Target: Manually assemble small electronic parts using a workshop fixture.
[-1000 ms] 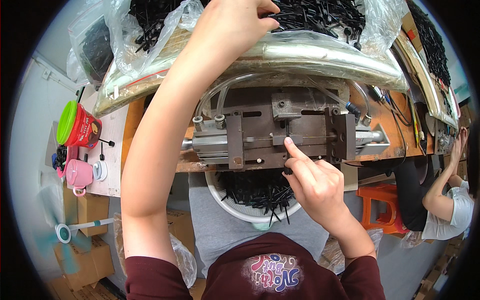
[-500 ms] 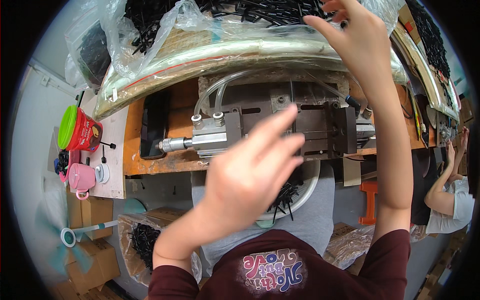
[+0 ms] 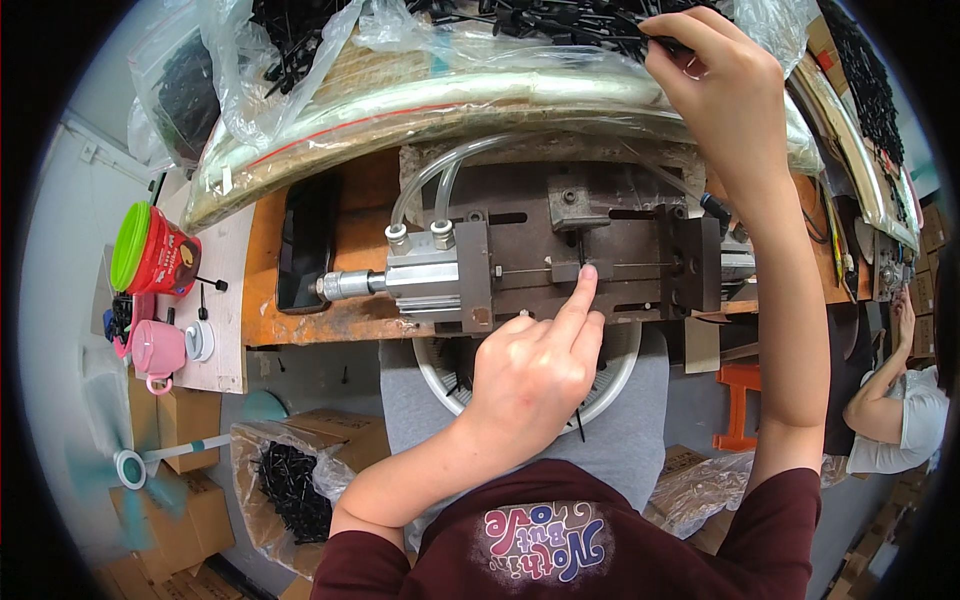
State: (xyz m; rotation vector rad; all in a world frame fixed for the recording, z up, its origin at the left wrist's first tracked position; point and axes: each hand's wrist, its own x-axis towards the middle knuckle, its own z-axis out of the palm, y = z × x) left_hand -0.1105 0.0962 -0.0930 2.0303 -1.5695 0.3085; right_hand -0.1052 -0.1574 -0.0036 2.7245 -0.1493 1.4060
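Note:
My left hand [image 3: 535, 370] reaches over the dark metal clamping jig [image 3: 525, 205], index finger stretched out and the other fingers loosely bent. Its fingertip rests on a small black piece [image 3: 580, 248] at the jig's middle, below a metal block. At the far right, my right hand [image 3: 730, 85] is closed in a pinch at the edge of a pile of thin black plastic parts [image 3: 560, 22]. A black plastic part shows between thumb and fingers, largely covered by them. Below the jig, a white-rimmed basket [image 3: 430, 375] sits at my lap, partly behind my left hand.
Clear hoses [image 3: 440, 180] run to a silver air cylinder [image 3: 422, 280]. A black phone [image 3: 305, 245] lies left of it. Further left stand a red tub [image 3: 165, 255] and a pink cup [image 3: 158, 348]. A fan [image 3: 130, 468] is at lower left; another person [image 3: 900, 410] sits right.
My left hand has come down to the jig's middle, its index finger now on the black piece. My right hand's spread fingers have closed on a black part at the pile.

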